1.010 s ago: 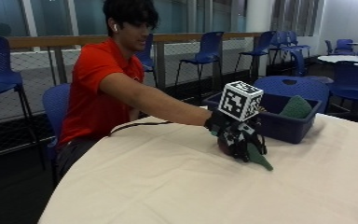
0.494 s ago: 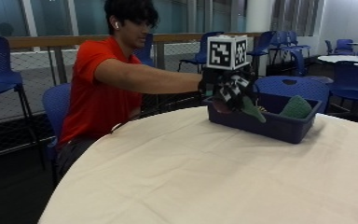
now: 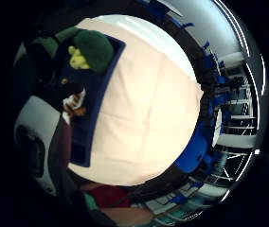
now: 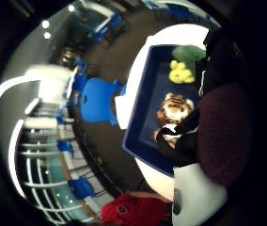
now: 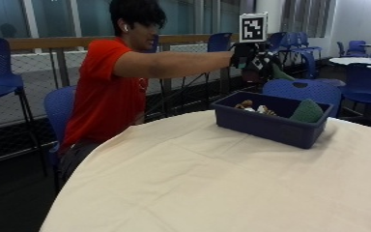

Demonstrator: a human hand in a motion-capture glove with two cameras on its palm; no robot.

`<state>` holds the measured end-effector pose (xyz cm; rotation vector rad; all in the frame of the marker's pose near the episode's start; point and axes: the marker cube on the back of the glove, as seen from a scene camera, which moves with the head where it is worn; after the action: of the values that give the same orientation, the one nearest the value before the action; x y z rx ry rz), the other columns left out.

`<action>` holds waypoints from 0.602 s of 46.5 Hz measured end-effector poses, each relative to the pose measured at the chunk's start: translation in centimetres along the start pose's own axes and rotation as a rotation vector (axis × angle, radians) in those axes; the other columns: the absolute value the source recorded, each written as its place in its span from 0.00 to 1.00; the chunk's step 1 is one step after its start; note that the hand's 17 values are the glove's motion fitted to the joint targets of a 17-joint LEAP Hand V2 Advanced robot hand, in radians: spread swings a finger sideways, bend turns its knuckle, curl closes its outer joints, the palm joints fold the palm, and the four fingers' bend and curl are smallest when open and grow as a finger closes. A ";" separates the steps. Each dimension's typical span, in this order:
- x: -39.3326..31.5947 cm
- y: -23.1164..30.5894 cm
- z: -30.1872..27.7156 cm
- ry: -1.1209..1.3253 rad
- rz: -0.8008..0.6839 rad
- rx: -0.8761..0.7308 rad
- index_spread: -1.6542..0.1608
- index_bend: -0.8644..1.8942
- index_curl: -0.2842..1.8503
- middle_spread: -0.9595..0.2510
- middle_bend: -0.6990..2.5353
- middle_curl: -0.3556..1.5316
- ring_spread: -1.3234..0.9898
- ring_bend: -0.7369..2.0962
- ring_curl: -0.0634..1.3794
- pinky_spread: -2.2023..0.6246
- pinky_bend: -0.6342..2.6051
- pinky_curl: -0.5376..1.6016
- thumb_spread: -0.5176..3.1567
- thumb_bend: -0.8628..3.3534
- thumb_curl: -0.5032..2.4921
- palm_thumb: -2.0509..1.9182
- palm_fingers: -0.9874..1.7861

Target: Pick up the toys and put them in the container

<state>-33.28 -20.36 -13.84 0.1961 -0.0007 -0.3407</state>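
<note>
In the outside view my gloved right hand (image 5: pixel 253 57) is raised high above the blue container (image 5: pixel 269 128) and grips a dark plush toy with a green end (image 5: pixel 280 72). In the thumb side palm view that toy shows as a maroon mass (image 4: pixel 223 132) close against the palm. Below it the container (image 4: pixel 140 122) holds a tiger toy (image 4: pixel 173 110) and a green and yellow toy (image 4: pixel 180 70). The little finger side palm view shows the same green and yellow toy (image 3: pixel 94 49) and the tiger (image 3: pixel 73 104) inside the container (image 3: pixel 89 142). A green toy (image 5: pixel 306 111) leans in the container's far corner.
The container stands near the far edge of a round table with a cream cloth (image 5: pixel 224 183). Blue chairs (image 5: pixel 301 89) stand close behind it, and another blue chair (image 5: pixel 57 111) seats the person. A second table (image 5: pixel 365 60) is at the back right.
The hand has lifted the toy from the tabletop beside the container and carried it up and over the container, and it is now higher than half a second ago.
</note>
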 end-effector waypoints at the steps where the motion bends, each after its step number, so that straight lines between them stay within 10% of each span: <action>1: -0.3 -0.1 0.1 0.031 -0.017 0.002 0.71 0.49 0.45 0.53 0.29 0.34 0.35 0.53 0.34 0.62 0.50 0.41 0.38 0.23 0.42 0.67 0.66; 9: -3.6 -0.3 1.0 0.007 -0.094 -0.039 0.71 0.48 0.47 0.53 0.28 0.34 0.35 0.51 0.34 0.62 0.50 0.42 0.38 0.23 0.44 0.67 0.65; 16: -3.5 -0.2 2.3 -0.092 -0.038 -0.126 0.70 0.40 0.46 0.67 0.25 0.32 0.50 0.35 0.29 0.72 0.59 0.47 0.44 0.18 0.38 0.56 0.27; 28: 2.4 1.5 3.9 -0.011 0.042 -0.114 0.71 0.36 0.36 0.75 0.24 0.29 0.59 0.31 0.19 0.80 0.63 0.45 0.44 0.18 0.31 0.49 0.26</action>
<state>-30.64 -20.48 -9.82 0.0811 0.0035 -0.2991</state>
